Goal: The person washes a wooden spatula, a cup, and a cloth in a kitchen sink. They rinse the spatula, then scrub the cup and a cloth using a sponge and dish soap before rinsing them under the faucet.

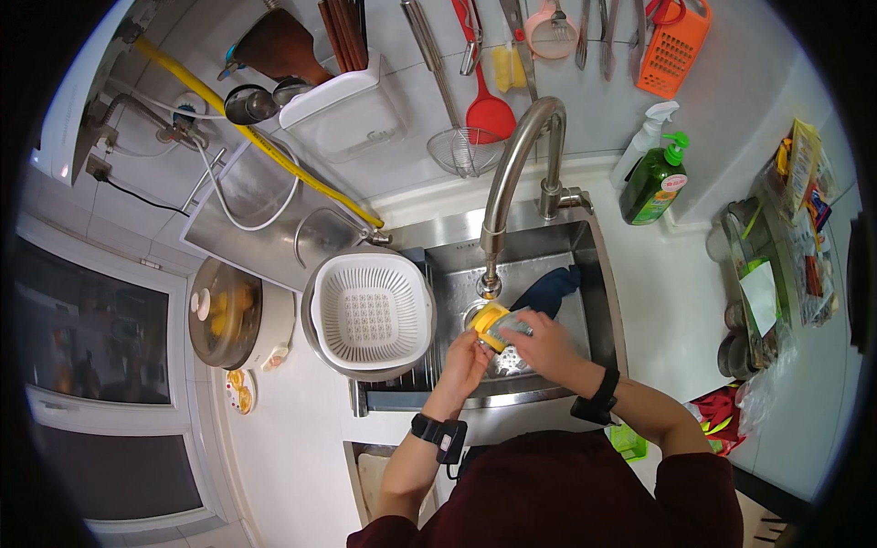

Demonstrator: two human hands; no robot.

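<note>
Over the steel sink, both hands are on a small yellow container. My left hand grips its near left side with fingertips at the base. My right hand curls around its right end, where a blurred grey-green translucent part shows. Whether that part belongs to the container or is separate, I cannot tell. The spout of the curved steel faucet hangs just above the container. A dark blue cloth lies in the basin behind my right hand. Water drops cover the basin floor.
A white plastic colander in a metal bowl stands on a rack left of my hands. A green pump bottle and a white spray bottle stand back right. Utensils, including a red ladle, hang on the wall. A lidded pot sits left.
</note>
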